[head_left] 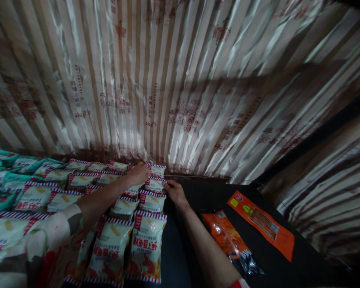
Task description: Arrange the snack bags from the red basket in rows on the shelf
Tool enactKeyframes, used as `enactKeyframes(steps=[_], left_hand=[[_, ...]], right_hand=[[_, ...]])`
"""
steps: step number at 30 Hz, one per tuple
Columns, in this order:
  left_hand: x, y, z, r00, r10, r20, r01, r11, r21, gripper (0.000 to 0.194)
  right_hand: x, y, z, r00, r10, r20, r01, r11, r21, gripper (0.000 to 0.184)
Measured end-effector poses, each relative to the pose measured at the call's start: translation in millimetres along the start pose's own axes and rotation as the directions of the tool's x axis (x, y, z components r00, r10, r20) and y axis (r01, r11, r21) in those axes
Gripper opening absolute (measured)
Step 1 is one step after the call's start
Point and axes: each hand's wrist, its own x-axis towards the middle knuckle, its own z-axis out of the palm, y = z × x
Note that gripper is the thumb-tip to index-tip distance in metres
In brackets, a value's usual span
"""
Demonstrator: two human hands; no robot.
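Note:
My left hand point(140, 173) reaches across to the back of the right-hand column, its fingers closed at the left edge of a small snack bag point(156, 171); its fingertips are partly hidden. With thumb and fingers pinched together, my right hand point(175, 193) is at the right edge of the snack bag point(155, 185) just in front. Both bags are pale, with striped red, white and blue ends. In the same column, nearer me, lie another such snack bag point(151, 202) and a fully visible front bag point(147, 247) with red lettering. My left forearm covers part of the rows.
Several teal-and-white snack bags point(27, 164) lie at the far left. To the right, an orange packet point(225, 234) and a flat orange packet point(262, 220) rest on the black surface point(195, 200). A striped, shiny sheet point(174, 88) hangs behind everything.

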Motion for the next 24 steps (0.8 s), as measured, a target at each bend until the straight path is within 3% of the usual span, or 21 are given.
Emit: enactKeyframes(steps=[10,17,21,24], left_hand=[[4,-5,-3.1,0.992,-0.129,0.013,0.129,0.975,-0.179,0.022],[3,1,-1.5,0.984,-0.168,0.056,0.176,0.958,-0.227,0.020],[4,3,0.0,0.985,-0.170,0.028,0.172,0.960,-0.219,0.019],[4,3,0.6,0.987,-0.160,0.016,0.159,0.962,-0.224,0.020]], right_hand=[[7,-14,10,0.994,0.012,-0.112,0.003,0.991,0.132,0.031],[8,-8,20,0.986,-0.004,-0.169,0.033,0.984,0.172,0.035],[-2,-7,17,0.978,-0.027,-0.205,0.059,0.987,0.151,0.037],[-20,-8,9,0.952,-0.128,-0.277,0.137,0.990,0.013,0.035]])
